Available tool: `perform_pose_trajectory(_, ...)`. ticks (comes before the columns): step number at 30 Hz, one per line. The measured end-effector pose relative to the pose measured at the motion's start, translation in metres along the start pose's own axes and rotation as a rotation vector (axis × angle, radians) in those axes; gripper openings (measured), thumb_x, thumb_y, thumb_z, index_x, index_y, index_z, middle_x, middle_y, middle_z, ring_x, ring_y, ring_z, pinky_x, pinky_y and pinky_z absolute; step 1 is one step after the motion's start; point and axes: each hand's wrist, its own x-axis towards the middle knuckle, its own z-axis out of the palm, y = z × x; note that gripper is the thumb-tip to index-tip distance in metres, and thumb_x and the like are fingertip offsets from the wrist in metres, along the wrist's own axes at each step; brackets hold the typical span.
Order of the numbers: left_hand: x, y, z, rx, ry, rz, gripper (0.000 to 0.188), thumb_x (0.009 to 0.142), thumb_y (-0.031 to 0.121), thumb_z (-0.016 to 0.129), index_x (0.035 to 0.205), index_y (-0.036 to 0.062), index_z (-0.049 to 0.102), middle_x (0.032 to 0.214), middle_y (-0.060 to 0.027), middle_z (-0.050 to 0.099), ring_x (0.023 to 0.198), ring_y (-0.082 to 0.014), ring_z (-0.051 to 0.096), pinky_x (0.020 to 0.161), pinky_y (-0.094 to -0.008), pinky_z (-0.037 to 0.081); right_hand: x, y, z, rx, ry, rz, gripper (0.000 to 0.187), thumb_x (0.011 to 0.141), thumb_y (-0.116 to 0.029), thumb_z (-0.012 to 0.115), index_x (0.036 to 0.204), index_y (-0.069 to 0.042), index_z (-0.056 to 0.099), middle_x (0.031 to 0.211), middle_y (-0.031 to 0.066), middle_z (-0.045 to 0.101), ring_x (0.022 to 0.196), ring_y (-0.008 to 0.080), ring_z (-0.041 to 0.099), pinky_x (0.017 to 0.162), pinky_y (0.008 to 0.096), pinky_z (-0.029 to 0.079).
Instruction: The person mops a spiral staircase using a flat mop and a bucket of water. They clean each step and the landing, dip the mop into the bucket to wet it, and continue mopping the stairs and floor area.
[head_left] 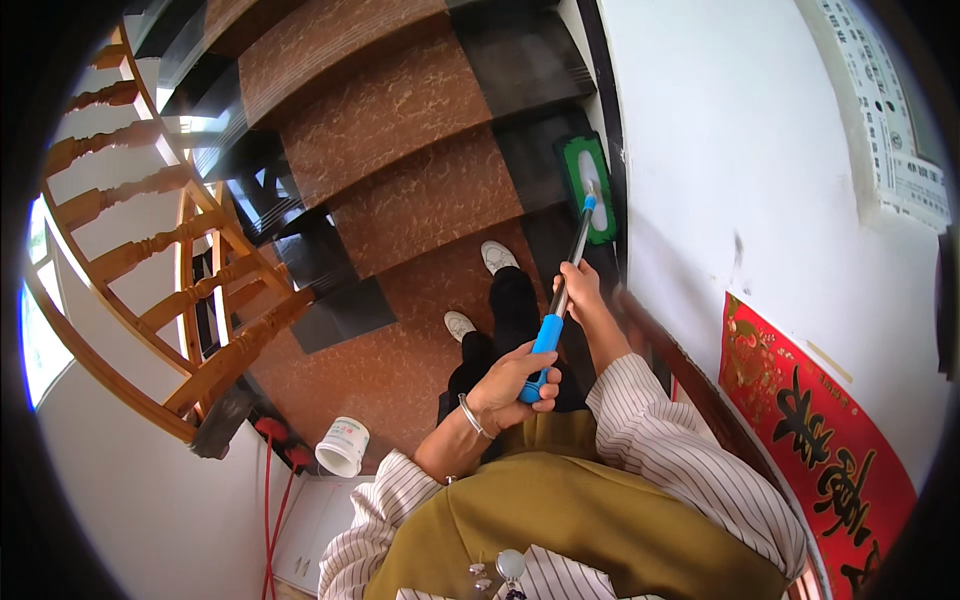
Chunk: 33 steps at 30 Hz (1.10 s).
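I hold a flat mop with both hands. Its blue handle grip (546,340) is wrapped by my left hand (512,385), which wears a bracelet. Farther up, my right hand (579,288) closes around the metal pole. The green mop head (588,190) rests on a black stair tile beside the white wall. A blue joint links the pole to the head.
Brown and black stairs (400,140) rise ahead of my white shoes (498,257). A wooden banister (180,260) runs along the left. A white bucket (342,446) stands at lower left, near red cords (270,520). A red banner (800,430) hangs on the right wall (700,150).
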Motion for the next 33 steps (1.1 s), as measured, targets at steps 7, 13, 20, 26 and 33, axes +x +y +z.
perform_pose_trajectory(7,-0.012,-0.063,-0.046,-0.015,0.036,-0.088,0.018,0.09,0.012,0.053,0.097,0.0128,0.036,0.074,-0.0052,0.049,0.057,-0.0108,0.046,0.046,-0.0222,0.033,-0.047,0.099,-0.039,0.096,0.047,0.136,0.009,0.084,-0.009,0.054,0.082,-0.006,0.046,0.063,0.0073,0.051,0.05,0.0166,0.052,0.043,0.0297,0.043)
perform_pose_trajectory(13,-0.025,-0.135,-0.107,0.061,0.045,-0.157,0.018,0.091,0.013,0.051,0.1,0.0128,0.036,0.074,-0.0053,0.05,0.057,-0.0119,0.047,0.045,-0.0223,0.034,-0.088,0.191,-0.067,0.16,0.071,0.149,0.009,0.085,-0.008,0.053,0.083,-0.004,0.045,0.066,0.008,0.05,0.053,0.0171,0.052,0.047,0.03,0.045)
perform_pose_trajectory(20,-0.026,-0.212,-0.167,0.223,0.014,-0.181,0.02,0.091,0.013,0.051,0.105,0.0133,0.036,0.074,-0.0062,0.051,0.057,-0.013,0.049,0.043,-0.0233,0.034,-0.123,0.281,-0.116,0.222,0.076,0.193,0.01,0.09,-0.014,0.049,0.088,-0.006,0.044,0.067,0.0082,0.052,0.053,0.0186,0.052,0.048,0.0331,0.046)
perform_pose_trajectory(26,0.045,-0.237,-0.207,0.05,-0.05,-0.16,0.019,0.089,0.012,0.053,0.102,0.0129,0.04,0.074,-0.0057,0.051,0.056,-0.0125,0.048,0.044,-0.0231,0.034,-0.093,0.304,-0.148,0.507,0.104,0.272,0.01,0.089,-0.014,0.05,0.088,-0.008,0.042,0.068,0.0081,0.053,0.049,0.0174,0.049,0.044,0.0328,0.043)
perform_pose_trajectory(33,0.101,-0.219,-0.195,-0.028,-0.007,-0.052,0.021,0.088,0.01,0.052,0.105,0.0127,0.04,0.073,-0.0046,0.049,0.056,-0.0117,0.045,0.047,-0.0238,0.034,-0.025,0.282,-0.146,0.236,0.056,0.164,0.013,0.082,-0.004,0.05,0.087,-0.006,0.039,0.062,0.0075,0.048,0.047,0.0139,0.046,0.039,0.0286,0.04)
